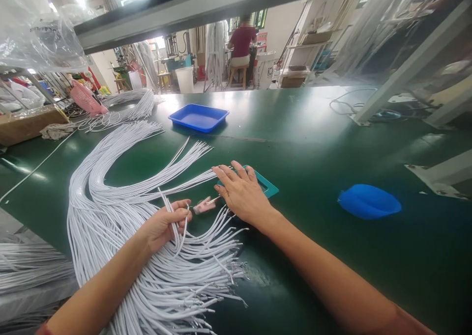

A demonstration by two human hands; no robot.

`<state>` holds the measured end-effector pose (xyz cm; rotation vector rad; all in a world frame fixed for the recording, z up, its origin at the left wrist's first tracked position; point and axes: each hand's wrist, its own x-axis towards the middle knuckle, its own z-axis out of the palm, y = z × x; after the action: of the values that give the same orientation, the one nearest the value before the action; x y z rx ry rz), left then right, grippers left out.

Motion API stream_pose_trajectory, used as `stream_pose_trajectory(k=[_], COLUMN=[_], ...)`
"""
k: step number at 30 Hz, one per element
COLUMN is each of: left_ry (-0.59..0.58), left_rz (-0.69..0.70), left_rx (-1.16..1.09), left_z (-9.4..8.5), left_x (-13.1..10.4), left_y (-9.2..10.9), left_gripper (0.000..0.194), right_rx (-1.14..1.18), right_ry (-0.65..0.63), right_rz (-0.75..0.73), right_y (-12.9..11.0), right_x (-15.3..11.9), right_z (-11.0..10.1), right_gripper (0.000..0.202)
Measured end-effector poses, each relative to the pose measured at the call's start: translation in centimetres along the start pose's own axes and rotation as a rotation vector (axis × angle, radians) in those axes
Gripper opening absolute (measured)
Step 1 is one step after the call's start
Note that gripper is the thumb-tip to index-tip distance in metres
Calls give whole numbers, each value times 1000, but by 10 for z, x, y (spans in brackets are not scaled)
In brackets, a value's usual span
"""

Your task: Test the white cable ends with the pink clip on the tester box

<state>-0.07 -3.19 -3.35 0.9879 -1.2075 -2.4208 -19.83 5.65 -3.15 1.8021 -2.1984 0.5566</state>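
My left hand (167,224) is closed on a few white cables at the middle of the table, above a large curved bundle of white cables (106,222). To its right is a small pale pink piece (204,205) with a thin metal part. My right hand (241,190) lies palm down with fingers spread over a teal tray (272,189), partly hiding it. The tips of some white cables reach its fingers. Whatever is beneath the palm is hidden.
A blue tray (199,118) stands farther back on the green table (302,153). A blue pouch-like item (369,201) lies at the right, near metal frame legs (398,65). A pink bag (86,97) and cardboard box (29,124) are at the left. A person (242,40) sits beyond.
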Motion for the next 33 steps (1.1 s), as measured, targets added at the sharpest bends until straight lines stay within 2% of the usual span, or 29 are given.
stream_pose_trajectory(k=[3, 7, 11, 14, 16, 18, 21, 23, 26, 29, 33], left_ry=[-69, -166, -278, -351, -369, -331, -163, -52, 47, 76, 10], left_rz=[33, 94, 191, 231, 235, 289, 381, 365, 326, 338, 278], left_rx=[71, 247, 452, 633, 730, 744, 611, 507, 419, 366, 278], left_z=[4, 11, 15, 16, 15, 14, 13, 13, 13, 13, 13], left_x=[-4, -8, -9, -8, -8, -8, -7, -7, -6, -6, -7], left_y=[3, 1, -4, -6, -6, -5, -4, -5, -6, -6, -3], left_gripper=[24, 17, 21, 33, 37, 36, 22, 17, 20, 16, 14], right_rx=[149, 534, 917, 1118, 1224, 1259, 1228, 1233, 1270, 1413, 1752], right_ry=[42, 86, -126, -267, -299, -278, -212, -187, -152, -173, -336], right_rz=[-3, 22, 44, 135, 214, 248, 246, 272, 338, 365, 471], right_y=[1, -11, -36, -48, -50, -48, -43, -42, -43, -45, -46], right_x=[2, 3, -5, -11, -13, -13, -11, -11, -10, -10, -10], right_z=[-5, -22, -35, -31, -26, -22, -20, -20, -20, -19, -16], right_gripper=[37, 22, 12, 12, 11, 11, 11, 13, 15, 15, 17])
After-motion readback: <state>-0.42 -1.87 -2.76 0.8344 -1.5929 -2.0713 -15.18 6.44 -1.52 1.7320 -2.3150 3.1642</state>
